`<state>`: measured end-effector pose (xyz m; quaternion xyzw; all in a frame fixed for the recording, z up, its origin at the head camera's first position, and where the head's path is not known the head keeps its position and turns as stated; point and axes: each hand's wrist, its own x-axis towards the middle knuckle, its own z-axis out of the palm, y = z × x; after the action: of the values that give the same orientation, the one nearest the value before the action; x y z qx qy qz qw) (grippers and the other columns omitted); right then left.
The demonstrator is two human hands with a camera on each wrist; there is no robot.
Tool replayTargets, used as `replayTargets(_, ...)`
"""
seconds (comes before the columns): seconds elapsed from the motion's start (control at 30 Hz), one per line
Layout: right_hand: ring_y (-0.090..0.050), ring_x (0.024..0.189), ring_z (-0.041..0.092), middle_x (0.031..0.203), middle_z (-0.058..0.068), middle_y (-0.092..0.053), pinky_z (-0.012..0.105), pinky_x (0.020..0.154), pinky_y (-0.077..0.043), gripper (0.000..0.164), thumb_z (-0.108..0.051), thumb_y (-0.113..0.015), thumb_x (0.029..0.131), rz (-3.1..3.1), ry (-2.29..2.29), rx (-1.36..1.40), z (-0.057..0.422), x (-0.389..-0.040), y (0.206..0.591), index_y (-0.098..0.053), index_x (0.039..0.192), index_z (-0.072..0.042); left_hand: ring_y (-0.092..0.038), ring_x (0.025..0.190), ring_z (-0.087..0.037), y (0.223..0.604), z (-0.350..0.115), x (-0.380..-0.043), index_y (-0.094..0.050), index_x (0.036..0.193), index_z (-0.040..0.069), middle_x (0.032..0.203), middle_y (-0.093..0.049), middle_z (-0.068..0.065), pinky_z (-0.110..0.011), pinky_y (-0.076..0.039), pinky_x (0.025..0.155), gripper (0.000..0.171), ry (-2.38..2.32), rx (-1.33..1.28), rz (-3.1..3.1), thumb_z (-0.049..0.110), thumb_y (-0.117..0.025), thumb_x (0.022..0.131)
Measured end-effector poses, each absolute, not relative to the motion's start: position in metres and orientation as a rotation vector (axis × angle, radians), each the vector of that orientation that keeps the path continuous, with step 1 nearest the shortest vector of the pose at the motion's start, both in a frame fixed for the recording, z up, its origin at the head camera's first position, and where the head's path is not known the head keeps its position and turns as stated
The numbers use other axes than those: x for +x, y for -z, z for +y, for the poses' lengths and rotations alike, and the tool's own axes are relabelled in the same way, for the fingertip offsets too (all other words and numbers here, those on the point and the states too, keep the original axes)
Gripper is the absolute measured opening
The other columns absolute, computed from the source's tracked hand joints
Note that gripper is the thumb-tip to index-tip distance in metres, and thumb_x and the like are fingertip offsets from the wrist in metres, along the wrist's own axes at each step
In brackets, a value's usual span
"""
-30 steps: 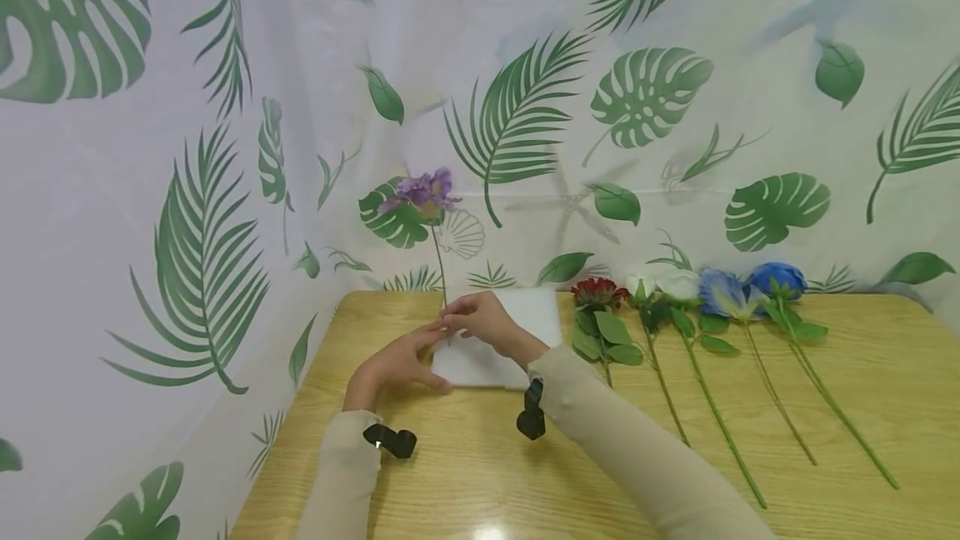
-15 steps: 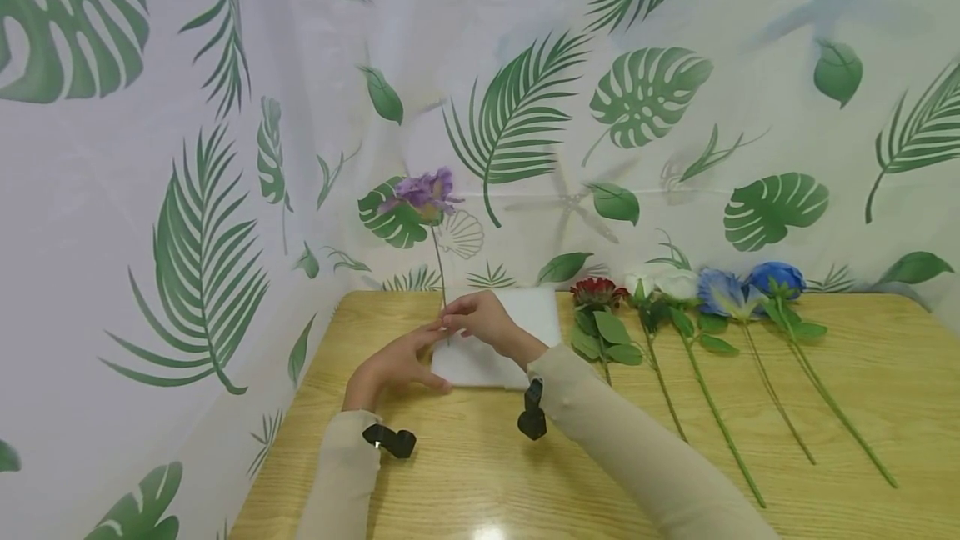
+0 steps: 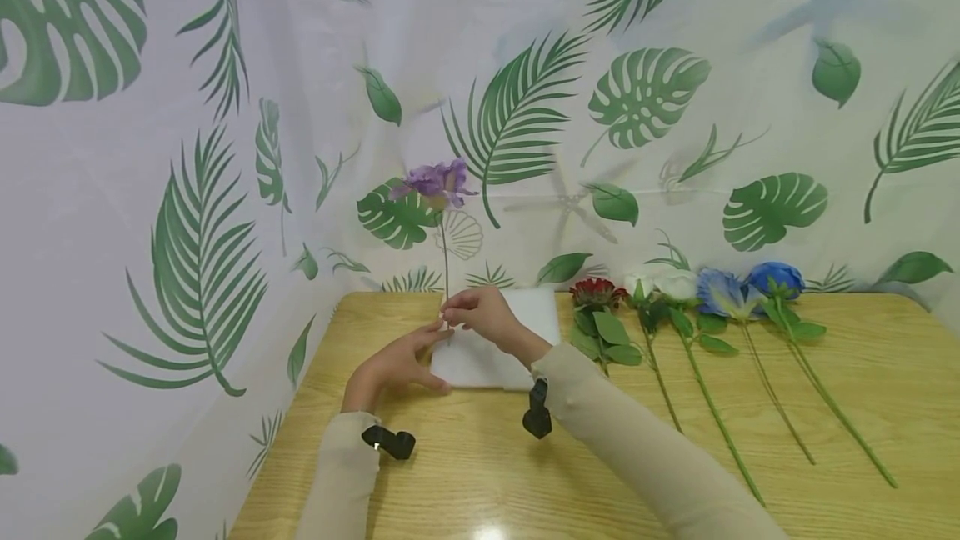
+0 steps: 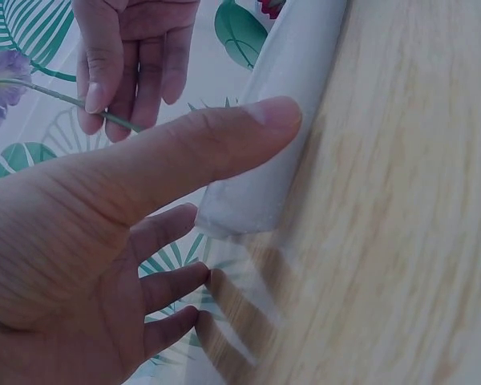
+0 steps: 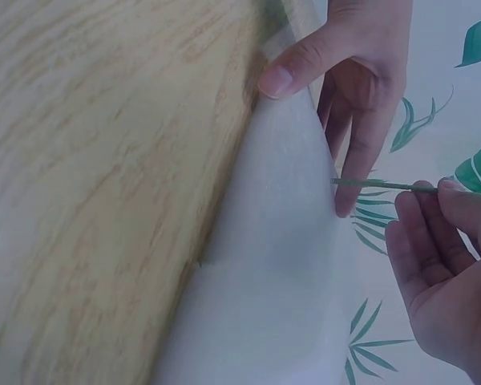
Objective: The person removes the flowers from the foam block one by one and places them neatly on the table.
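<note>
A purple artificial flower (image 3: 435,182) stands nearly upright over the left part of a white foam block (image 3: 498,361). My right hand (image 3: 483,317) pinches its thin stem low down between thumb and fingertips. In the right wrist view, the green stem (image 5: 377,185) ends at the block's top face; whether it has gone in I cannot tell. My left hand (image 3: 397,363) lies at the block's left side, fingers extended and thumb spread toward the front edge. Its index fingertip is beside the stem's foot. The left wrist view shows the thumb (image 4: 224,140) straight across the block's corner.
Right of the block, several artificial flowers lie on the wooden table (image 3: 465,457): a red one (image 3: 597,293), white ones (image 3: 677,283), a light blue one (image 3: 727,294) and a deeper blue one (image 3: 777,280). A leaf-printed curtain (image 3: 675,190) hangs behind and at the left.
The purple flower has shifted slightly up and to the right, its stem straighter. My right hand has moved a little with it, off the left fingertips. The left hand has stayed put.
</note>
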<state>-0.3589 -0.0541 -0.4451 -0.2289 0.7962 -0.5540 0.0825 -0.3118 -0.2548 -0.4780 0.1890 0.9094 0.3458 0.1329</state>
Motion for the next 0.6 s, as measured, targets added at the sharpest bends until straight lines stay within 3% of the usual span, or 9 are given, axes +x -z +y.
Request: replayTargets(0.6,-0.075,0.092,0.025,0.106,0.020,-0.077,0.045,0.085,-0.062,0.022,-0.009,-0.065,0.100,2.390,1.624,-0.855,-0.001,-0.354,0.425,-0.074,0.114,0.005,-0.019,0.158,-0.034,0.480,-0.254,-0.314,-0.045,0.155,0.017,0.171,-0.022,-0.009,-0.053,-0.020,0.128,0.093,-0.989,0.527,2.654,0.028,-0.092,0.076)
